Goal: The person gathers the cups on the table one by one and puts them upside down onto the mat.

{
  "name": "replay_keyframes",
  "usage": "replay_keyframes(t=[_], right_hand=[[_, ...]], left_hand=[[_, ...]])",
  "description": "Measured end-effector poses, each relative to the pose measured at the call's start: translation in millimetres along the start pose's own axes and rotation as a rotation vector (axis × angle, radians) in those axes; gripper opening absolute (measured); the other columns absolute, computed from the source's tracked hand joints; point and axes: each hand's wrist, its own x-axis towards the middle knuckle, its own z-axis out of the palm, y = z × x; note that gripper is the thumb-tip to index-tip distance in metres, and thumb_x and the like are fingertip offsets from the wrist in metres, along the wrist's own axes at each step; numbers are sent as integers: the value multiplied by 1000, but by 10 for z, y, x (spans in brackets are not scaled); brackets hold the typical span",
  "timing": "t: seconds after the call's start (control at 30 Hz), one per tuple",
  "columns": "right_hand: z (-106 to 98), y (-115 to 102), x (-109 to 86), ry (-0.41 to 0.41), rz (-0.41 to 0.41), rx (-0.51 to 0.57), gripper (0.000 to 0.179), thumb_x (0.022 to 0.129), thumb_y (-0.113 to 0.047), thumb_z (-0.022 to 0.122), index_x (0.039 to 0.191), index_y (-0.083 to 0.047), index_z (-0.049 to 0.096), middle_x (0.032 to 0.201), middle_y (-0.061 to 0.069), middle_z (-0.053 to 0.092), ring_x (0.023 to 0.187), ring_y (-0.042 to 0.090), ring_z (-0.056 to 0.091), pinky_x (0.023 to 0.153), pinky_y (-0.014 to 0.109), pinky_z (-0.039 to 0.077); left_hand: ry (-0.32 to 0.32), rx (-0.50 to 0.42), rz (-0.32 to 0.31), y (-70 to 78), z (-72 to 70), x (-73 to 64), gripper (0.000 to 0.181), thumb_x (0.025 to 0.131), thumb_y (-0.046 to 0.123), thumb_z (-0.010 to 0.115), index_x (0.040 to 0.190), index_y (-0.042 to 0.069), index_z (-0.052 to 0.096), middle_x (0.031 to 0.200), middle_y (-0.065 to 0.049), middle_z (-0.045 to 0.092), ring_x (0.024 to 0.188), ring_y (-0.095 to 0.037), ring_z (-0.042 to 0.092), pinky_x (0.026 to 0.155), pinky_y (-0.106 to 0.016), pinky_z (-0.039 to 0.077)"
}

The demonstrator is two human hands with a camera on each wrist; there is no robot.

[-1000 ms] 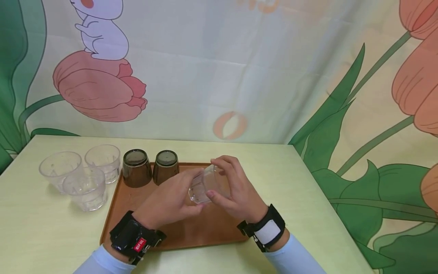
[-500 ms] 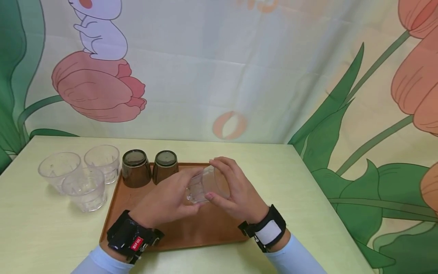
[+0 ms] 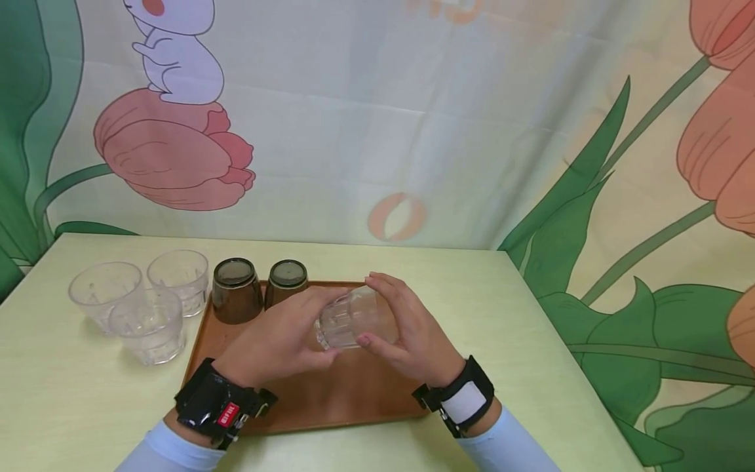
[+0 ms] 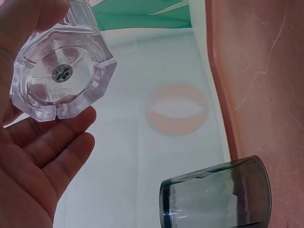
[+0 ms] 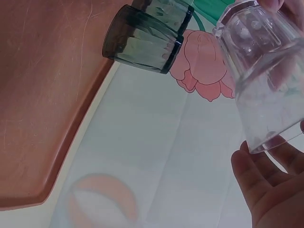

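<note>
A clear faceted glass (image 3: 350, 319) is tilted above the brown tray, between my two hands. My left hand (image 3: 274, 341) holds it near the base, thumb on the near side and fingers on the far side. My right hand (image 3: 413, 328) grips the rim end, with the thumb in front and the fingers over the top. The left wrist view looks onto the thick glass base (image 4: 42, 107), which has a small round sticker (image 4: 61, 73) at its centre. In the right wrist view, right-hand fingers (image 5: 266, 175) lie at the rim.
On the back left of the brown tray (image 3: 354, 393) stand two smoky dark glasses upside down, a left one (image 3: 237, 292) and a right one (image 3: 287, 282). Three clear glasses (image 3: 147, 328) stand upright on the pale table (image 3: 59, 393), left of the tray. A printed curtain (image 3: 330, 131) hangs behind.
My left hand has shifted slightly left and the glass base has come with it, so more of the glass side shows. The right hand has barely moved.
</note>
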Motion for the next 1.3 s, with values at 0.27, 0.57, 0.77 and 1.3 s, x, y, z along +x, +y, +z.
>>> replay_keyframes(t=[0.27, 0.57, 0.77, 1.3], right_hand=[[-53, 16, -38, -36, 4, -18, 89, 88, -54, 69, 155, -14, 29, 152, 11, 43, 135, 26, 48, 104, 48, 50], [-107, 40, -36, -61, -60, 6, 101, 75, -30, 85, 153, -8, 26, 150, 14, 42, 131, 27, 49, 104, 44, 51], [-101, 86, -45, -57, -70, 7, 95, 75, -25, 86, 149, -6, 29, 153, 13, 38, 135, 28, 46, 107, 44, 48], [-98, 101, -68, -42, 46, 57, 101, 72, -31, 90, 150, -10, 30, 140, 9, 48, 115, 22, 54, 88, 37, 59]], left_hand=[[9, -2, 25, -40, -3, -16, 80, 73, 32, 81, 145, 19, 46, 123, 9, 58, 102, -2, 55, 87, -26, 55], [6, -12, 54, -58, -24, -9, 80, 75, 34, 81, 145, 16, 46, 119, 8, 60, 102, -3, 56, 87, -26, 55], [13, -9, 84, -59, -46, 11, 79, 76, 32, 81, 145, 12, 47, 125, 5, 60, 108, -7, 56, 92, -30, 54], [30, -33, 85, -7, -84, 13, 87, 76, 32, 87, 148, 14, 43, 140, 2, 55, 127, -16, 52, 108, -39, 46]])
